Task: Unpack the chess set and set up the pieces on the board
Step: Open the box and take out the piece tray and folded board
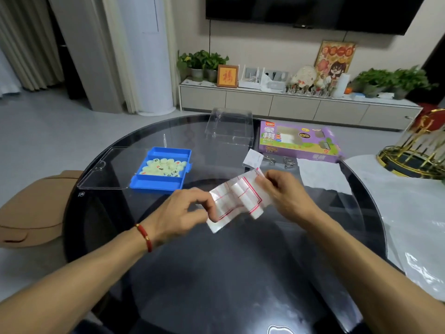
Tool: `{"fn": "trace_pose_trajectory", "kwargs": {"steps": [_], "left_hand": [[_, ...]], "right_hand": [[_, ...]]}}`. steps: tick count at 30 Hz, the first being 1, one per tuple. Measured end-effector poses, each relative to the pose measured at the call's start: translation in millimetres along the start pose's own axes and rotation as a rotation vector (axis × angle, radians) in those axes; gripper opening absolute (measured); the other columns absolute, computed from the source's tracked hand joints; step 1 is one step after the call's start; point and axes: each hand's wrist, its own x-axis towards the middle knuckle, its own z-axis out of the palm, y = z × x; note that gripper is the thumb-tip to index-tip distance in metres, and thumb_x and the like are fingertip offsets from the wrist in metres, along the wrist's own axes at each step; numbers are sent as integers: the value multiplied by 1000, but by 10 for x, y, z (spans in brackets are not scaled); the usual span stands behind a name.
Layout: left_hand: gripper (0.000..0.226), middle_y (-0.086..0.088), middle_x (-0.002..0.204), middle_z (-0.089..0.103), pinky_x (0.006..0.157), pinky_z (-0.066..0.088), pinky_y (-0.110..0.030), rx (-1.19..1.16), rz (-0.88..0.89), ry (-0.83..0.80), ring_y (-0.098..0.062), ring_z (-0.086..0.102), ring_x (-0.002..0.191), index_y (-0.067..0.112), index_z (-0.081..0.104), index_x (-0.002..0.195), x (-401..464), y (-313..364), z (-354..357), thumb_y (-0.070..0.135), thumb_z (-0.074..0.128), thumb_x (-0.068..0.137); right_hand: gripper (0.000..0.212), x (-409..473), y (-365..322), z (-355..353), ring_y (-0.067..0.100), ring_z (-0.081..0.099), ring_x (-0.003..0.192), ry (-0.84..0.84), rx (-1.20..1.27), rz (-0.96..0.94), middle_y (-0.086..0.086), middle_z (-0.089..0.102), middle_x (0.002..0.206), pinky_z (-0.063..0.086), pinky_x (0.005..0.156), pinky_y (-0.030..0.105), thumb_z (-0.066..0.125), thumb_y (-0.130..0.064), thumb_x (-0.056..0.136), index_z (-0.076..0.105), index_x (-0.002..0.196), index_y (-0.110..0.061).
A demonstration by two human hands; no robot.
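unfolding the board sheet

the folded board sheet point(237, 200), white with red lines, is hanging above the dark round table point(216, 273). the left hand point(185, 210) is pinching its near edge and the right hand point(281, 189) its far one. next it likely needs spreading flat; the pieces point(165, 167) are waiting in the blue tray point(156, 185).
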Motion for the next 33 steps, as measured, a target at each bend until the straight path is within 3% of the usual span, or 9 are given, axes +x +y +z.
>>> {"fn": "trace_pose_trajectory", "kwargs": {"steps": [3,7,10,13,18,22,26,28,33], "left_hand": [[11,9,101,62,91,52,-34,11,-16,239,-12,61,98,27,64,96,107,37,114,24,68,86],[70,12,142,47,106,33,-21,227,36,80,-5,41,131,35,40,146,234,28,255,24,72,85],[51,14,117,69,89,51,-21,111,-12,186,-1,62,105,35,59,132,254,24,319,25,74,85],[25,15,93,73,72,55,-23,121,-142,290,-1,67,83,31,69,108,308,36,295,30,75,84],[19,15,90,70,56,53,-17,97,-369,157,-4,69,72,33,63,106,323,7,128,33,71,88],[25,7,95,75,72,63,-37,57,-445,-111,-14,75,75,33,63,110,239,-6,-62,31,73,87],[34,1,99,77,80,61,-46,-88,-477,-390,-24,76,83,32,60,119,194,28,-187,27,73,89],[37,7,99,76,80,61,-45,-39,-426,-336,-18,74,85,37,59,119,179,13,-147,30,75,87],[60,18,127,59,95,50,-25,347,-191,-132,-1,56,111,37,52,136,156,90,8,61,66,83]], "right_hand": [[31,-29,-38,14,11,44,62,-45,-125,-147,-4,54,70,37,60,33,48,-25,105,53,80,-9],[16,-63,-112,37,13,54,75,-147,-96,-252,-1,63,84,46,70,34,49,-14,103,60,91,-13],[21,-58,-122,57,7,59,95,-156,-63,-253,-8,66,100,48,82,19,57,-7,98,69,110,-20],[30,-64,-106,30,3,67,92,-90,27,-189,-11,72,101,55,86,23,68,-4,91,72,115,-22],[26,-66,86,-252,4,71,83,164,117,44,-5,77,96,58,72,20,72,-8,88,78,109,-21],[18,-90,256,-406,9,70,82,354,316,278,-3,74,100,55,63,18,63,-12,97,74,111,-18],[21,-46,295,-369,19,72,78,272,261,344,1,74,87,54,62,31,58,-25,101,74,94,-13],[31,-13,290,-309,21,68,72,264,268,340,0,73,76,49,61,38,58,-30,99,73,83,-8],[42,-28,231,-271,12,44,55,271,226,309,-14,51,48,35,54,29,57,-31,100,60,61,-17]]}}
